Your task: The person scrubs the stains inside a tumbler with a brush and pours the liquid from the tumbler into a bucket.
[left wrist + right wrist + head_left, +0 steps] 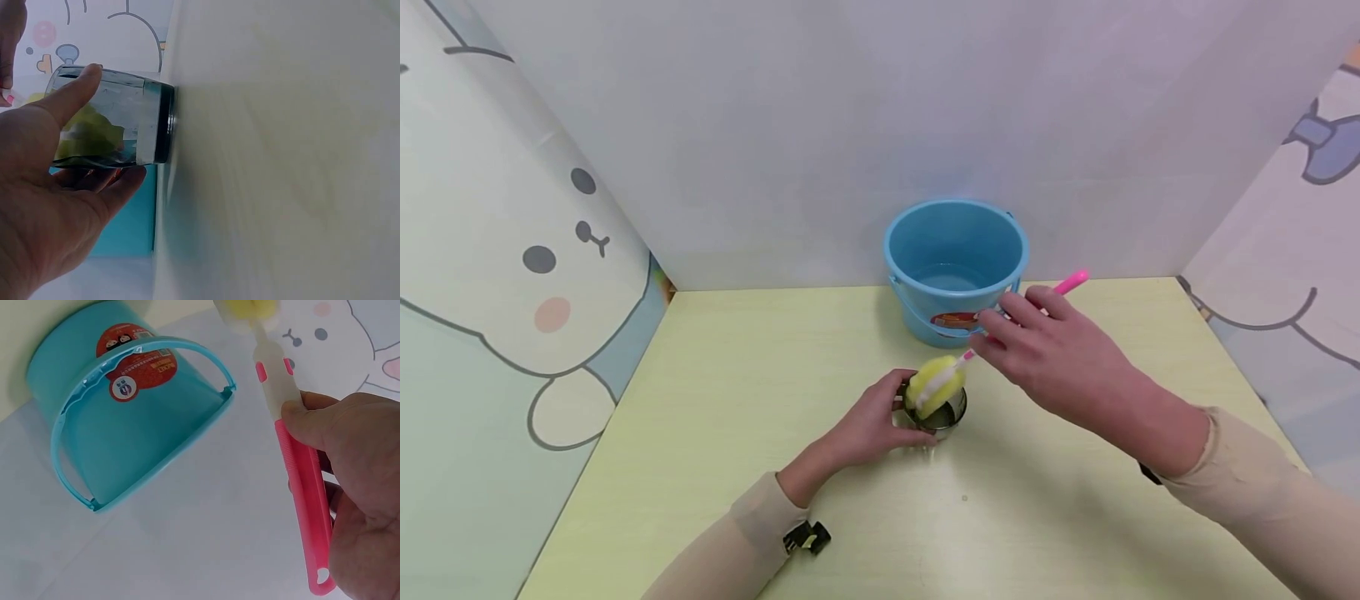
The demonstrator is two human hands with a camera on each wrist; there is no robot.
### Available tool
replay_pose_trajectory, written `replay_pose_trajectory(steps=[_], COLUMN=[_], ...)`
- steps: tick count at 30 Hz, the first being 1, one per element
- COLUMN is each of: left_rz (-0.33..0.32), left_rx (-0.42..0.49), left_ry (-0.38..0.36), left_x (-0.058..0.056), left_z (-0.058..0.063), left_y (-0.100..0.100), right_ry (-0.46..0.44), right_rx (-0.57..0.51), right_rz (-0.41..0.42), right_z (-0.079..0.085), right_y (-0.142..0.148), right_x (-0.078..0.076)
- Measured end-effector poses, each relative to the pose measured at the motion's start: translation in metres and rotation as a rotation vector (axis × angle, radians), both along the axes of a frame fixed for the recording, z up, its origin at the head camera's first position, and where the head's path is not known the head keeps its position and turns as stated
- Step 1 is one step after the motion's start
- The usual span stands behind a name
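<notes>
A clear, dark-tinted drinking glass point(953, 414) stands upright on the table, and my left hand point(874, 423) grips it round the side. In the left wrist view the thumb lies along one side of the glass point(140, 119) and the fingers curl round the other. My right hand point(1051, 354) holds a sponge bottle brush by its pink handle point(306, 506), thumb near the white neck. The brush's yellow sponge head point(937, 385) is tilted down into the mouth of the glass. Through the glass wall the sponge point(90, 132) shows inside.
Just behind the glass stands a light blue bucket point(957, 292) with its handle hanging at the front and a red label. The pale yellow table point(760, 367) meets a white back wall point(775, 142). Panels with cartoon figures point(512, 250) flank both sides.
</notes>
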State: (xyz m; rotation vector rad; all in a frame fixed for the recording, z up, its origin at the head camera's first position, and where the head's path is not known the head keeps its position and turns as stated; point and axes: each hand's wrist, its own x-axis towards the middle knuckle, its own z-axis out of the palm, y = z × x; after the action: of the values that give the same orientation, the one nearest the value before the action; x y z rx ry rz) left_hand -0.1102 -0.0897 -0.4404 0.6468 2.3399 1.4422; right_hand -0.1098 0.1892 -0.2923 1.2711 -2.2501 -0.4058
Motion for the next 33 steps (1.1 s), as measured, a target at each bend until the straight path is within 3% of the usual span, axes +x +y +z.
replay_pose_trajectory(steps=[11, 19, 33], left_rz=[-0.003, 0.003, 0.002], left_rx=[0.0, -0.01, -0.014], left_ry=[-0.002, -0.01, -0.013], left_x=[-0.001, -0.001, -0.001], left_z=[0.0, 0.001, 0.0], left_y=[0.0, 0.001, 0.001], right_ry=[-0.007, -0.061, -0.173], right_rx=[0.048, 0.084, 0.034], right_rz=[-0.029, -0.055, -0.058], right_z=[0.018, 0.03, 0.035], right_y=[0.007, 0.012, 0.018], right_x=[0.004, 0.008, 0.014])
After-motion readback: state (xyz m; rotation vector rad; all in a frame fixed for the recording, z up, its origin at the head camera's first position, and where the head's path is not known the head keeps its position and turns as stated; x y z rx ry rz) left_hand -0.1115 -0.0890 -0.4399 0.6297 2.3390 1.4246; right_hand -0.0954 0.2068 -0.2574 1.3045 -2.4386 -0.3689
